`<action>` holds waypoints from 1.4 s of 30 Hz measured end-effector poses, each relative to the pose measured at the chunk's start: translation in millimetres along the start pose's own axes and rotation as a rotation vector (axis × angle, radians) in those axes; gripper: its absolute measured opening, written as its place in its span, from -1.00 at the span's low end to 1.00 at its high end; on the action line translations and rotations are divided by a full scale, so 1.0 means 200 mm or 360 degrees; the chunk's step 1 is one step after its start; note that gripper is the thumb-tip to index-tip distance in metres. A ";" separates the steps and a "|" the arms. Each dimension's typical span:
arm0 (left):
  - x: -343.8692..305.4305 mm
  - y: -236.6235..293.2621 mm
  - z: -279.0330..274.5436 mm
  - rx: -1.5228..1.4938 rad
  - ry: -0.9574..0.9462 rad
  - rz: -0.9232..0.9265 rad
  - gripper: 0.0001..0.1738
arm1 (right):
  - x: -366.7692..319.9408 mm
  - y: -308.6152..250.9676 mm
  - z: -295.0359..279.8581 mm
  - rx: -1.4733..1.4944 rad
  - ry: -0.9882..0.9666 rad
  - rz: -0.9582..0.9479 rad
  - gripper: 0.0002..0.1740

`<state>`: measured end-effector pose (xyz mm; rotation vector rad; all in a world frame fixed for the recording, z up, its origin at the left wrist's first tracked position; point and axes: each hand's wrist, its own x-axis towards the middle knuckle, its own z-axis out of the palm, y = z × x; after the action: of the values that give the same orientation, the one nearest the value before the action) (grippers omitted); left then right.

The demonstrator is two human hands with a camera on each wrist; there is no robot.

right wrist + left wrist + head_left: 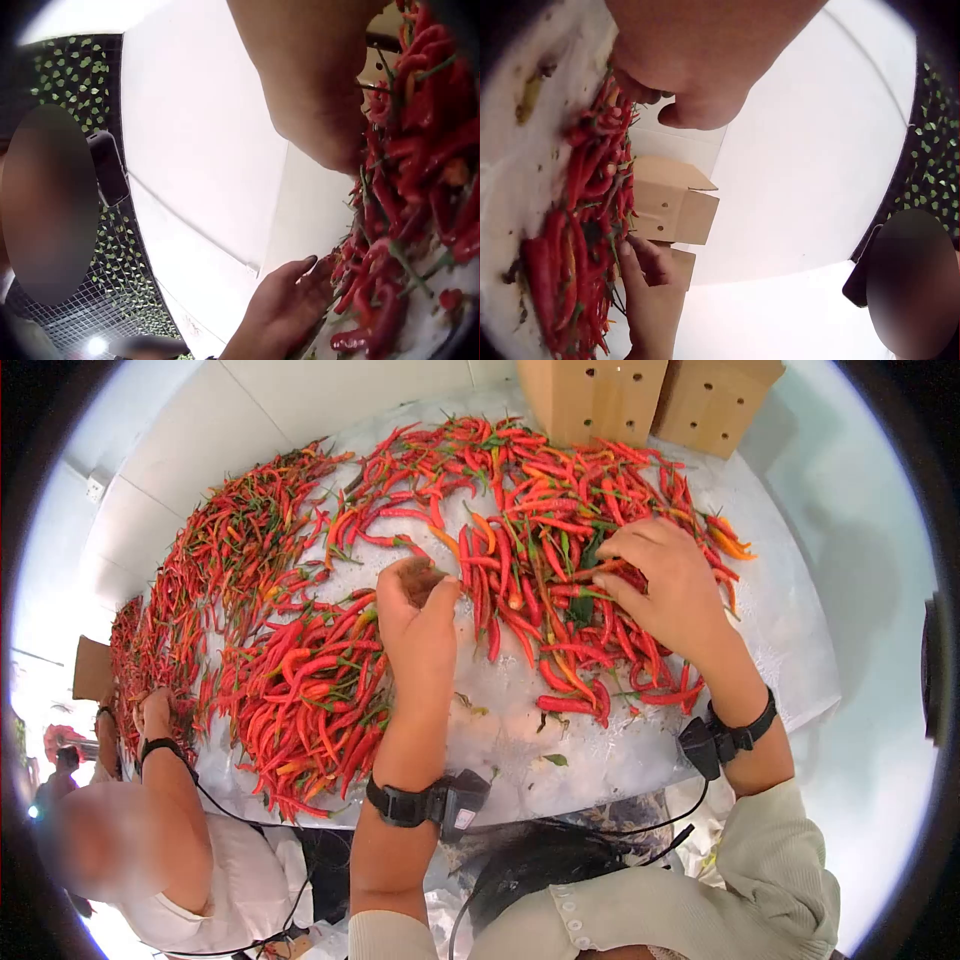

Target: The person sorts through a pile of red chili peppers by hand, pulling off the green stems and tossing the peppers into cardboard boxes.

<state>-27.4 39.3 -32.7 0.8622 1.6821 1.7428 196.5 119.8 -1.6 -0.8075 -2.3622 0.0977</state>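
A heap of red chili peppers (520, 530), some orange and with green stems, covers the plastic-covered table (640, 750). My right hand (665, 580) is at the right part of the heap, its thumb and forefinger pinching a dark brownish chili pepper (613, 567) beside some dark green leaves (580, 605). To the left, my left hand (415, 620) hovers at the heap's near edge, fingers loosely bent and thumb apart. The right wrist view shows the palm of this left hand (274, 311) facing the peppers, with nothing visible held in it.
A denser pile of chilies (310, 700) lies to my left, and a longer one (230, 540) runs along the wall. Cardboard boxes (590, 400) with holes stand at the back. At the left, another person (190, 860) reaches into the peppers. Cables trail from my wrist cameras (460, 800).
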 end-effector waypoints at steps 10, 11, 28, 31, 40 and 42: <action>-0.06 0.05 0.03 0.1165 -0.0403 0.0189 -0.39 | -0.05 -0.14 0.12 -0.0058 -0.0029 -0.0304 -0.65; -0.06 0.04 0.02 0.1176 -0.0457 0.0181 -0.38 | -0.07 -0.14 0.13 -0.0101 -0.0098 -0.0303 -0.65; -0.06 0.00 0.05 0.0234 -0.0844 -0.0061 -0.51 | -0.05 -0.09 0.10 0.0041 0.0017 -0.0114 -0.85; -0.05 -0.01 0.04 0.0281 -0.0775 -0.0002 -0.56 | -0.04 -0.09 0.11 0.0135 0.0037 -0.0151 -0.83; -0.08 0.02 0.07 0.0211 -0.0698 -0.0088 -0.76 | -0.05 -0.15 0.18 -0.0048 -0.0125 -0.0399 -0.80; -0.06 -0.01 0.05 0.0256 -0.0643 0.0028 -0.76 | -0.06 -0.17 0.17 -0.0110 -0.0130 -0.0412 -0.80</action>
<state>-11.7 37.1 -35.7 1.2128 1.5543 1.3426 165.6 89.7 -26.2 -0.5311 -2.5379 -0.0606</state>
